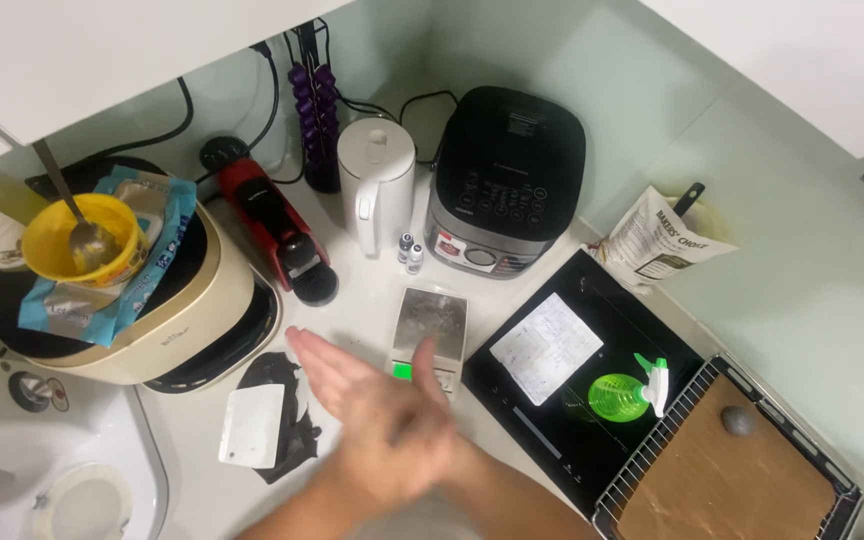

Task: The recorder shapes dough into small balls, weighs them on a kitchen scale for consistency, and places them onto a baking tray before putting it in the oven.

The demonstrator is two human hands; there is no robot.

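Note:
My two hands meet low in the middle of the counter, blurred by motion. My right hand (347, 385) is flat with its fingers stretched toward the upper left and its thumb up, holding nothing. My left hand (407, 465) lies against it underneath, mostly hidden. Just beyond the fingers stands a small kitchen scale (432, 322) with a steel plate and a lit green display. A white scraper (252, 425) lies on a black cloth (292, 445) to the left of my hands.
Along the back stand a white kettle (377, 180), a black rice cooker (504, 175), a red capsule coffee machine (287, 240) and two small vials (410, 253). A yellow bowl (82, 240) tops a cream appliance (192, 310). A black hob (572, 440) bears paper and a green spray bottle (624, 393).

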